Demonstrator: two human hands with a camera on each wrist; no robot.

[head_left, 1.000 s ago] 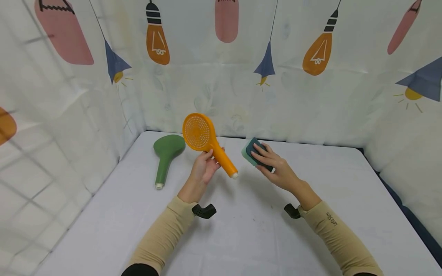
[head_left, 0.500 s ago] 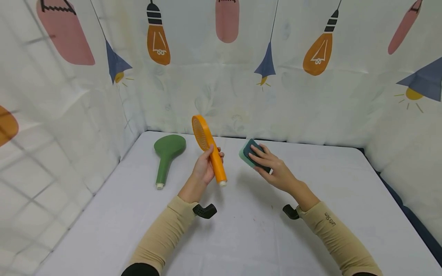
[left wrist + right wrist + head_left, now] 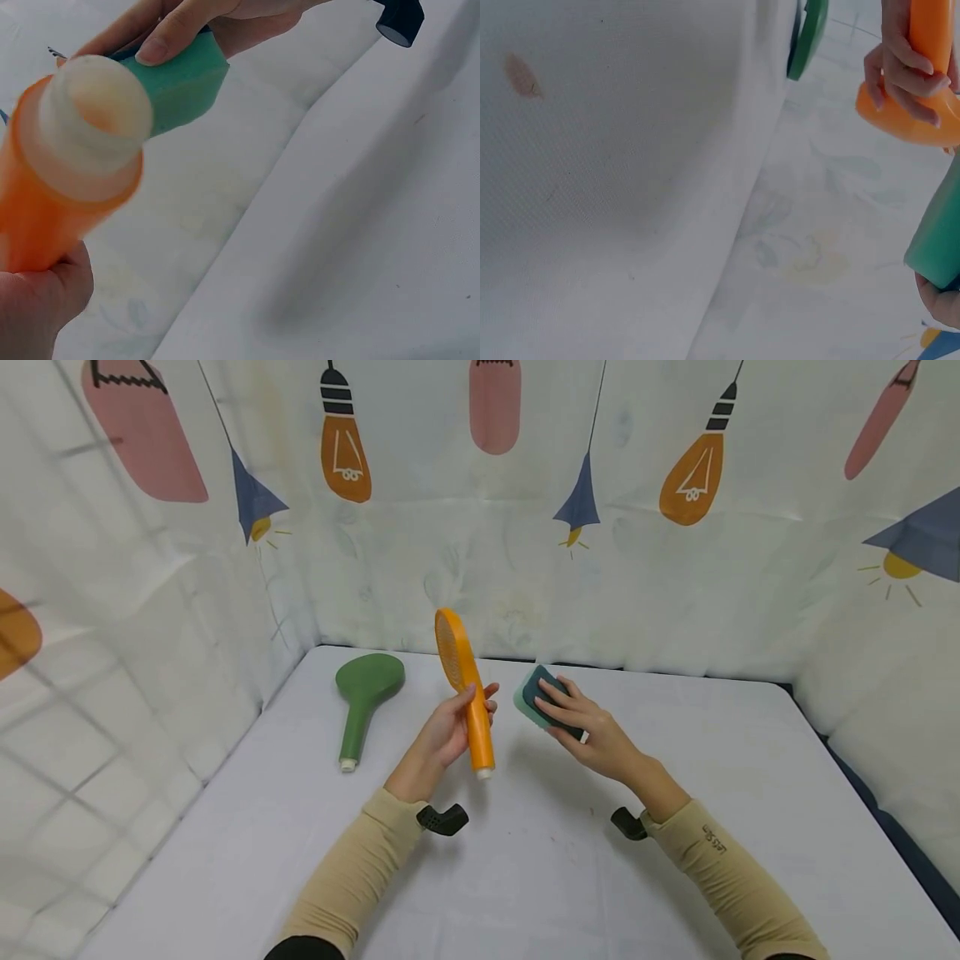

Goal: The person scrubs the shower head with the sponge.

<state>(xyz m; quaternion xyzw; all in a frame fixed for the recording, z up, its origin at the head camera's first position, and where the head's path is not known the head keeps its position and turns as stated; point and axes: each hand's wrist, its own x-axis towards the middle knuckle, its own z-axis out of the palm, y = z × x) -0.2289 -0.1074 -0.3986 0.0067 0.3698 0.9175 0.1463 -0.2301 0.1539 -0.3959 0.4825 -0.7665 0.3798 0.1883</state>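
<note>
An orange shower head (image 3: 478,727) is held up over the table by my left hand (image 3: 444,733), fingers and thumb around its handle. Its perforated face is turned to the left, and the white threaded end (image 3: 97,112) points down toward me. My right hand (image 3: 600,735) grips a two-tone sponge (image 3: 531,700), dark teal on one side and light green (image 3: 187,86) on the other. The light green side faces the shower head, with a gap between them. A green shower head (image 3: 363,702) lies on the table left of my left hand.
The white-covered table (image 3: 517,877) spreads beneath both hands. A patterned curtain (image 3: 480,552) hangs along its far edge and at both sides. Dark wrist cameras (image 3: 442,820) stick out from the tan sleeves (image 3: 360,868).
My left hand has turned the orange shower head from facing me to nearly edge-on, its handle now more upright. My right hand has shifted slightly left with the sponge.
</note>
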